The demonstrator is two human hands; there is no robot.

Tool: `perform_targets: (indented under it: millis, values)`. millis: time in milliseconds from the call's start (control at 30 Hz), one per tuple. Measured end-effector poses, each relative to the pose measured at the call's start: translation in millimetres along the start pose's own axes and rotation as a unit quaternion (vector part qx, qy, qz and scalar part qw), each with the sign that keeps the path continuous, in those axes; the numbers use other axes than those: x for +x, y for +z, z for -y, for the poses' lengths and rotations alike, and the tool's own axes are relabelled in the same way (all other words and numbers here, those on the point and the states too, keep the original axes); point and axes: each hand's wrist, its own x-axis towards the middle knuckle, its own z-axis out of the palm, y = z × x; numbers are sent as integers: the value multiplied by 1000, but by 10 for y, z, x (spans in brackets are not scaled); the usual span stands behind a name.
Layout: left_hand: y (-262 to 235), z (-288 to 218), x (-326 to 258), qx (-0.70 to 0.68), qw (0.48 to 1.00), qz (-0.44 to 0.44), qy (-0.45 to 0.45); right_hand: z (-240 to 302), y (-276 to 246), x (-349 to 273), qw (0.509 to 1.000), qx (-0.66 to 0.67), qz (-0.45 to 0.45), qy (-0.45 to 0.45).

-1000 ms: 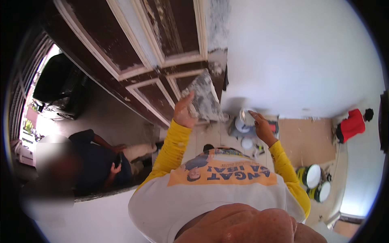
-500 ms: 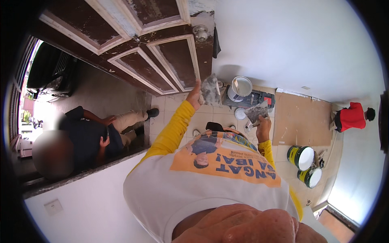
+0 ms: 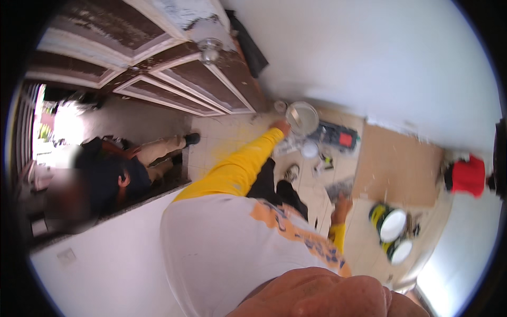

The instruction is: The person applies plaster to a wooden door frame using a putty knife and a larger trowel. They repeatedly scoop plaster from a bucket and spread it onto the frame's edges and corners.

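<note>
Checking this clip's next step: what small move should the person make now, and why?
Probably bring the flat blade in the right hand over to the open bucket: the left hand is close beside the bucket, while the blade is well apart from it. Blur hides whether the left hand holds anything.

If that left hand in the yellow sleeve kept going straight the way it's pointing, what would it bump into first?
Probably the round, open, whitish bucket: the bare left hand points toward its near side, though depth is unclear in this blurred view.

Left hand (image 3: 281,127) reaches far forward, right hand (image 3: 342,210) closer in.
</note>
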Motion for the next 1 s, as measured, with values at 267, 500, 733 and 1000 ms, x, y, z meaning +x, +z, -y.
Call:
perform_targets:
  millis: [267, 500, 733, 1000]
  values:
    - [-40, -558, 645, 112, 990, 79, -22, -202, 235, 102, 998, -17, -10, 64]
    - [154, -666, 1231, 216, 964, 151, -44, -260, 114, 67, 997, -38, -18, 65]
    - [-159, -764, 1068, 248, 936, 248, -24, -102, 173, 90, 998, -27, -21, 52]
    - [-198, -627, 870, 89, 981, 151, -86, -187, 338, 259, 996, -72, 26, 46]
